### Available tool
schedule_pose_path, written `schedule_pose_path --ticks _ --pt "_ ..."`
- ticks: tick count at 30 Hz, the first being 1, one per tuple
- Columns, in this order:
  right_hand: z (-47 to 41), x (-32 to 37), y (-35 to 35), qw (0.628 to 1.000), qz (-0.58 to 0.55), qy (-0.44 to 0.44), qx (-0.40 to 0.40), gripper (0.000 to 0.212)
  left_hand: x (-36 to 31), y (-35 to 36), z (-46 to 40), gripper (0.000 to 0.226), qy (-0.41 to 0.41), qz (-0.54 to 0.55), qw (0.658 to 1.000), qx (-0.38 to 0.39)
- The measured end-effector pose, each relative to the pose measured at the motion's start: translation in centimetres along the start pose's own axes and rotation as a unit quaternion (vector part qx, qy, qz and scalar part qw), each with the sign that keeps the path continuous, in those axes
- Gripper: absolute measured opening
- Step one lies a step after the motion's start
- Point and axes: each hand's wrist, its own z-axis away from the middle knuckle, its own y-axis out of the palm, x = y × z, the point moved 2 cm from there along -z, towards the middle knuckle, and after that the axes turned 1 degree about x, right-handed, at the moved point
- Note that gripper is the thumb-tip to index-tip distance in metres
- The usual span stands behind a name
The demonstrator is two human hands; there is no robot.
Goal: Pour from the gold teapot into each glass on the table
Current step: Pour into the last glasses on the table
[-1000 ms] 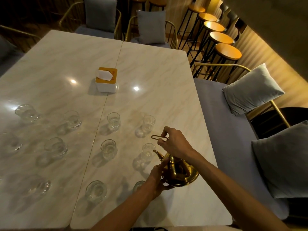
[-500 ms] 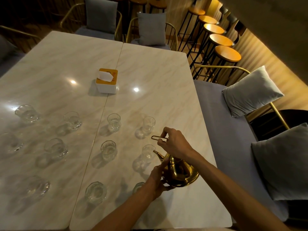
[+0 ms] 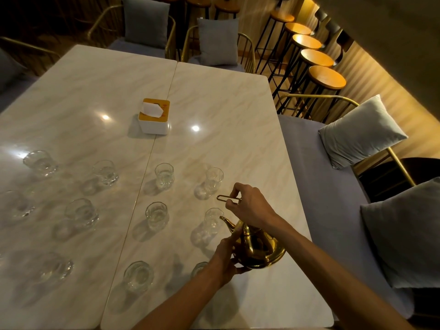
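Both our hands are on the gold teapot (image 3: pixel 258 252), which we hold tilted over the near right part of the marble table (image 3: pixel 226 110). Our right hand (image 3: pixel 250 206) pinches its thin wire handle (image 3: pixel 227 199) from above; our left hand (image 3: pixel 226 259) cups the pot's lower side. The spout (image 3: pixel 226 221) points at the rim of the nearest glass (image 3: pixel 213 219) (whether anything flows we cannot tell). Other glasses stand in rows to the left, and a tissue box (image 3: pixel 154 116) sits farther back.
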Motion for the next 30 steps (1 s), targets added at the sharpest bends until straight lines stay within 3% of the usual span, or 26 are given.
schedule_pose_path --ticks 5,10,18,30 --pt "-0.2 0.0 0.1 1.000 0.003 0.003 0.001 0.023 0.0 -0.1 -0.2 0.043 0.006 -0.003 1.000 -0.007" --pt "-0.1 0.2 0.0 1.000 0.008 -0.004 0.001 0.022 0.1 -0.3 -0.5 0.060 0.008 -0.008 1.000 -0.003" --pt "-0.2 0.2 0.1 1.000 0.014 -0.001 0.007 0.022 0.2 -0.4 -0.6 0.066 0.003 -0.013 1.000 0.012" --pt "1.4 -0.5 -0.1 0.999 -0.035 0.037 -0.015 0.021 0.2 -1.1 0.0 0.049 0.028 -0.065 0.997 0.022"
